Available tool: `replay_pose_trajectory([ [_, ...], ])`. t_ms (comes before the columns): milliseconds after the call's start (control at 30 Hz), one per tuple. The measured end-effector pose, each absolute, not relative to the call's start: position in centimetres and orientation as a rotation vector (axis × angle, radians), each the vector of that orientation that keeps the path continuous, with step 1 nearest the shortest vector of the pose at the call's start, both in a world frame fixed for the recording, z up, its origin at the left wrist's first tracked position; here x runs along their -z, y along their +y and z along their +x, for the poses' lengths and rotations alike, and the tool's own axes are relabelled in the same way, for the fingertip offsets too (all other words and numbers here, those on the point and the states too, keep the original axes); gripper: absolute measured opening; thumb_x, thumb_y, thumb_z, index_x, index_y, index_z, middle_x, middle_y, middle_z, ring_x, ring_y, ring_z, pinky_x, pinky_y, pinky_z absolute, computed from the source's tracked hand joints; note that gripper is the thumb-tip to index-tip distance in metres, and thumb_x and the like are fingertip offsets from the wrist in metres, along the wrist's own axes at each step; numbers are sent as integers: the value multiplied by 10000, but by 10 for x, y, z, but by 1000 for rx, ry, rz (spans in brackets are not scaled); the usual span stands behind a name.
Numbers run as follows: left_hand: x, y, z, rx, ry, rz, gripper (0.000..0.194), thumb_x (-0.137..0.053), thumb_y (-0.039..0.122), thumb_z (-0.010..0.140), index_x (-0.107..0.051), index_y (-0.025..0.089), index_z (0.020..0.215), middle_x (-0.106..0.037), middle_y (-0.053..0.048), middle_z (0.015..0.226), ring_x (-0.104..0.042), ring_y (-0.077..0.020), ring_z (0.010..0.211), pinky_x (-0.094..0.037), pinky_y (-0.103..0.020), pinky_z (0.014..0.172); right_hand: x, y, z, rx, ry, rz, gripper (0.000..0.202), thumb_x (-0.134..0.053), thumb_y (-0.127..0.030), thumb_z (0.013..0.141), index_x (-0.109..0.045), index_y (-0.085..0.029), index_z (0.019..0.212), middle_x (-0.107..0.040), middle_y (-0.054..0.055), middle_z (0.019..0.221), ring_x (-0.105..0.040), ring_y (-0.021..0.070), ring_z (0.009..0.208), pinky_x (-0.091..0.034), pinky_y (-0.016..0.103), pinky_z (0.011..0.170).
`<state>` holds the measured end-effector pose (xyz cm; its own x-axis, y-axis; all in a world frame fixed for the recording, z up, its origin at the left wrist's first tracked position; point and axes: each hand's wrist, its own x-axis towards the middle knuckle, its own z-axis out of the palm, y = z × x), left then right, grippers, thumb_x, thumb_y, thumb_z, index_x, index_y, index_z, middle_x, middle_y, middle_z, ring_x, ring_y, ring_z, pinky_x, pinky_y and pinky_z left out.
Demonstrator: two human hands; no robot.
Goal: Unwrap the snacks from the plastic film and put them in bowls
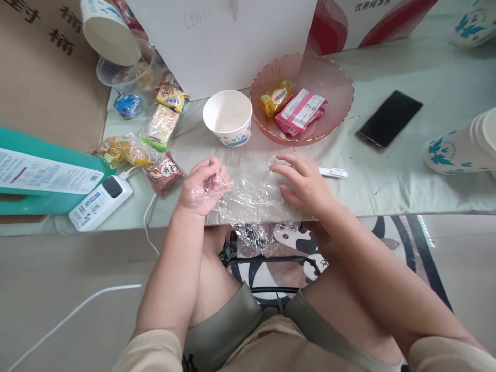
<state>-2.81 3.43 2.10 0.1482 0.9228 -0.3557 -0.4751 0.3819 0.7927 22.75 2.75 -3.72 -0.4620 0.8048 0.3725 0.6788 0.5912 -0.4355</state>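
Left hand (205,187) curled around clear plastic film (253,195); right hand (304,183), apart from it, loosely spread at film's other side. Film droops over near edge of counter (395,194), paper cup (228,116) beyond.

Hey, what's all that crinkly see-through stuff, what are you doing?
A person's left hand is curled around some clear plastic wrap, while the right hand spreads its fingers at the other side of it. The wrap hangs over the table's edge. Just beyond the hands stand a paper cup and a pink bowl holding snack packets.
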Motion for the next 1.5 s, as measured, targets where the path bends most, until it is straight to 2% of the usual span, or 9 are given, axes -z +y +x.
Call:
replay_pose_trajectory([
  [100, -20, 30, -23, -987, 921, 619, 404, -719, 193, 772, -385, 190, 545, -315, 55, 468, -295, -58, 401, -334, -224, 453, 30, 30, 210, -311, -2280, -1196, 339, -592, -116, 895, -685, -330, 1141, -616, 31, 1461, -473, 326, 1454, -388, 578, 1174],
  [233, -21, 33, -26, -1233, 989, 508, 392, -681, 353, 864, -432, 200, 602, -395, 39, 522, -357, -79, 441, -433, -257, 516, 16, 33, 208, -380, -2091, -1177, 140, -568, -179, 923, -658, -280, 889, -765, 17, 1040, -662, 275, 1215, -379, 542, 1172],
  [333, -22, 35, -34, -1538, 1034, 383, 456, -588, 652, 899, -566, 214, 778, -626, -18, 757, -608, -148, 697, -569, -317, 712, 7, 31, 220, -455, -1794, -1241, 109, -567, -158, 860, -614, -256, 853, -701, -2, 787, -700, 205, 822, -516, 457, 976],
  [433, -18, 32, -34, -1404, 1050, 556, 679, -671, 827, 709, -663, 204, 978, -717, -98, 1073, -689, -259, 1028, -608, -393, 835, 5, 26, 234, -594, -1505, -1353, 54, -565, -210, 881, -587, -254, 857, -613, -15, 690, -626, 170, 646, -518, 352, 689],
  [533, -7, 28, -24, -1051, 1136, 789, 682, -897, 615, 540, -715, 171, 1026, -754, -134, 1043, -738, -276, 957, -617, -361, 746, 6, 21, 244, -698, -1353, -1374, 64, -568, -299, 933, -574, -261, 881, -533, -35, 626, -577, 151, 557, -477, 318, 587],
  [700, 9, 33, -9, -962, 1421, 976, 199, -820, 281, 687, -703, 153, 786, -712, -58, 637, -655, -143, 483, -459, -198, 424, 7, 17, 255, -785, -1404, -1436, 187, -610, -379, 898, -655, -245, 1020, -676, 4, 786, -621, 151, 618, -494, 309, 586],
  [1233, -17, 31, -44, -1368, 1192, 851, 163, -743, 166, 698, -604, 247, 672, -523, 74, 405, -415, -90, 283, -294, -177, 291, 9, 18, 264, -973, -1036, -1254, 137, -660, -365, 870, -643, -257, 787, -561, -32, 608, -494, 110, 453, -423, 277, 453],
  [1400, -18, 36, -49, -1178, 1276, 670, 188, -625, 72, 778, -618, 177, 622, -607, -7, 490, -590, -125, 423, -448, -185, 400, 19, 24, 270, -1133, -995, -1334, 154, -707, -351, 761, -594, -253, 723, -538, -26, 593, -491, 124, 473, -380, 270, 434],
  [1500, -11, 42, -50, -1107, 1303, 631, 303, -609, 193, 853, -599, 154, 553, -630, -46, 530, -636, -148, 492, -538, -231, 493, 23, 28, 275, -1215, -1080, -1326, 261, -581, -490, 844, -614, -255, 735, -563, 8, 606, -541, 163, 500, -433, 316, 451],
])
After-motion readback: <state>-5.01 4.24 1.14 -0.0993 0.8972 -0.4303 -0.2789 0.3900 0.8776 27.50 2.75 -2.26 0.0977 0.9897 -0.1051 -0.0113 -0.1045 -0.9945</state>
